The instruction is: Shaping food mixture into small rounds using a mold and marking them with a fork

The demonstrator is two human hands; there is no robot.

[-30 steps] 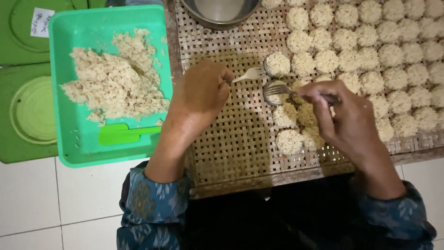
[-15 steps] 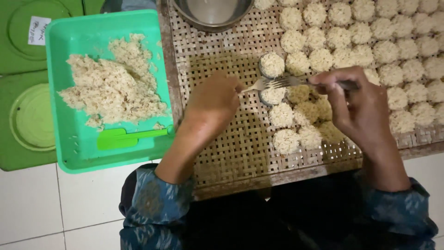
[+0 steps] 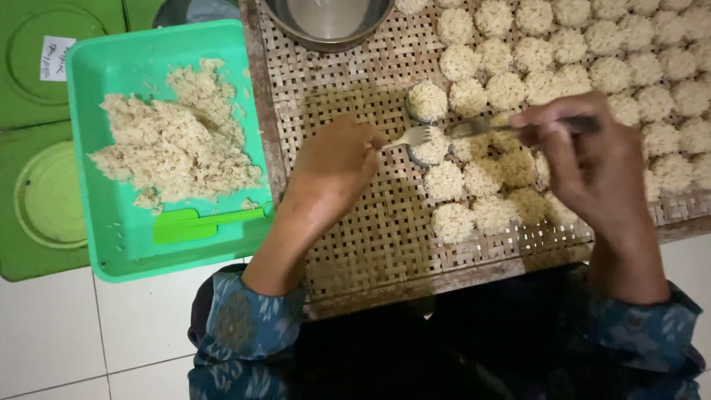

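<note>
Two forks shaping a round rice cake on a woven bamboo tray

The rice cake in hand sits in what looks like a small ring mould, though the view is too blurred to be sure, on the woven bamboo tray, at the near-left edge of the rows of finished rice cakes; it looks light, crumbly and loosely packed, likely to break if pinched, so it is best pressed from above or lifted from underneath. The left hand is closed around a fork whose tines touch the cake; the right hand is closed on a second fork reaching in from the other side. Left of the tray, a green plastic tub holds loose cooked rice and a green spatula; a steel bowl stands at the far edge
</note>
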